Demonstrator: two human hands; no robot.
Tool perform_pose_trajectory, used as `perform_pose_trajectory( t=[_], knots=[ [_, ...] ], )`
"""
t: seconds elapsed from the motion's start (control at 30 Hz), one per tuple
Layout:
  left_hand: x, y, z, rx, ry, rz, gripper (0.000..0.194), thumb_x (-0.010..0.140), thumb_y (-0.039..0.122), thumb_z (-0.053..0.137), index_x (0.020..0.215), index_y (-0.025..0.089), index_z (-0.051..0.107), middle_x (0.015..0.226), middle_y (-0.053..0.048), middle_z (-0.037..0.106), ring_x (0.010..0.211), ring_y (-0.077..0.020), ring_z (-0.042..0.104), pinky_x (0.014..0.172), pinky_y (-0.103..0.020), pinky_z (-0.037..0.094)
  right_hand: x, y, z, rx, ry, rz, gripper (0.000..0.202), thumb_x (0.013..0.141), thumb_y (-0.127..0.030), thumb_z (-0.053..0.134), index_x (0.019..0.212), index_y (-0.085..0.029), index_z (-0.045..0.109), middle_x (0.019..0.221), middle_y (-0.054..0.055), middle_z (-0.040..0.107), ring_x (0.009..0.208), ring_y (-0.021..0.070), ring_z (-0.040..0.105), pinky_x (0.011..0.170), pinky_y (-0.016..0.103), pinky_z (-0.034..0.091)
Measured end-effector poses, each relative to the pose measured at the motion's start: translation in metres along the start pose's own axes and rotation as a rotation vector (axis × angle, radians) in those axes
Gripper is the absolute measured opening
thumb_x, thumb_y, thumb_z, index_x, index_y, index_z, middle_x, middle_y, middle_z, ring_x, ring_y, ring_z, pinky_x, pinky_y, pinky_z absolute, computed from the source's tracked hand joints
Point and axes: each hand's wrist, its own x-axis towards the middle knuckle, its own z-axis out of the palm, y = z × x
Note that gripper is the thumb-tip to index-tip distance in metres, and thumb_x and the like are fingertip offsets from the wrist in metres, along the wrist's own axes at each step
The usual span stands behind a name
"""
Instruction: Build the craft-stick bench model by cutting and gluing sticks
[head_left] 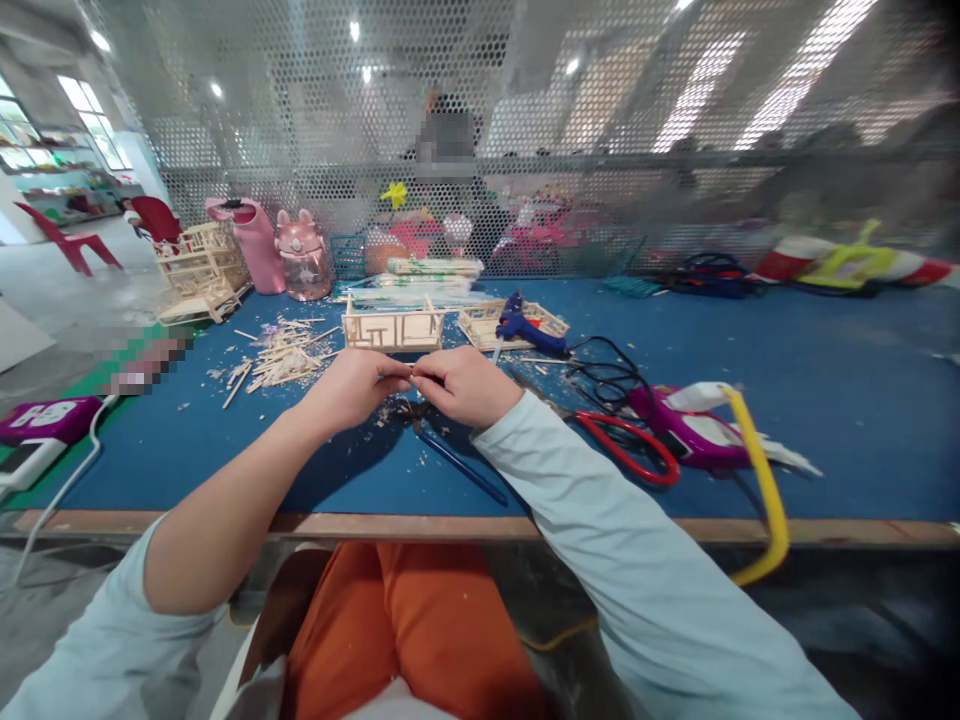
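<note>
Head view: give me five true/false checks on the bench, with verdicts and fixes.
1. The left hand and right hand are close together. True.
2. The glue gun lies left of the loose sticks. False: it lies to their right.
3. The pliers have yellow handles. False: blue.
4. The red-handled tool lies right of the pliers. True.
5. The tabletop is white. False: blue.

Can't really tell what's between the left hand (352, 388) and right hand (471, 388). Little pale wood frame (405, 333) sits just behind, blue-handled pliers (460, 462) lie slantwise nearer.
</note>
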Motion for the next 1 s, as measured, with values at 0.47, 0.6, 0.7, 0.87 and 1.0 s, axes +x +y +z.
perform_pose_trajectory(
  t=[0.47,0.6,0.7,0.87,1.0],
  knots=[
    [0.002,0.008,0.010,-0.532,0.023,-0.344,0.013,0.078,0.022,0.063,0.081,0.014,0.072,0.074,-0.006,0.073,0.066,-0.0131,0.064,0.065,-0.025,0.047,-0.012,0.003,-0.025,0.185,0.141,0.306,0.028,0.080,-0.034,0.055,0.096,-0.013,0.062,0.067,0.002,0.063,0.057,0.0118,0.052,0.057,0.023,0.037],
    [0.004,0.014,0.011,-1.104,0.057,-0.545,0.005,0.072,0.017,0.069,0.069,0.014,0.069,0.064,-0.002,0.069,0.060,-0.0076,0.060,0.067,-0.023,0.049,-0.049,0.012,-0.052,-0.066,0.173,0.501,0.021,0.083,-0.032,0.048,0.074,-0.018,0.060,0.063,0.004,0.063,0.053,0.0135,0.053,0.054,0.027,0.037],
    [0.004,0.015,0.012,-1.234,0.040,-0.556,0.008,0.065,0.017,0.076,0.067,0.014,0.069,0.064,-0.003,0.068,0.060,-0.0079,0.060,0.069,-0.025,0.050,-0.087,0.024,-0.062,-0.417,-0.057,0.639,0.022,0.079,-0.030,0.053,0.058,-0.022,0.055,0.058,0.008,0.063,0.048,0.0178,0.054,0.046,0.031,0.032],
    [0.002,0.015,0.017,-1.249,0.040,-0.529,0.005,0.067,0.016,0.074,0.066,0.013,0.070,0.067,-0.003,0.069,0.063,-0.0085,0.061,0.068,-0.024,0.048,-0.127,0.032,-0.064,-0.472,-0.250,0.606,0.013,0.076,-0.034,0.056,0.081,-0.024,0.064,0.077,0.010,0.072,0.063,0.0275,0.067,0.049,0.036,0.044],
    [0.003,0.014,0.020,-1.198,0.023,-0.517,0.006,0.070,0.018,0.073,0.068,0.014,0.070,0.068,-0.004,0.069,0.061,-0.0080,0.059,0.059,-0.021,0.045,-0.124,0.027,-0.062,-0.450,-0.294,0.627,0.031,0.078,-0.036,0.051,0.101,-0.019,0.064,0.092,0.012,0.073,0.076,0.0295,0.069,0.059,0.037,0.049]
  ],
)
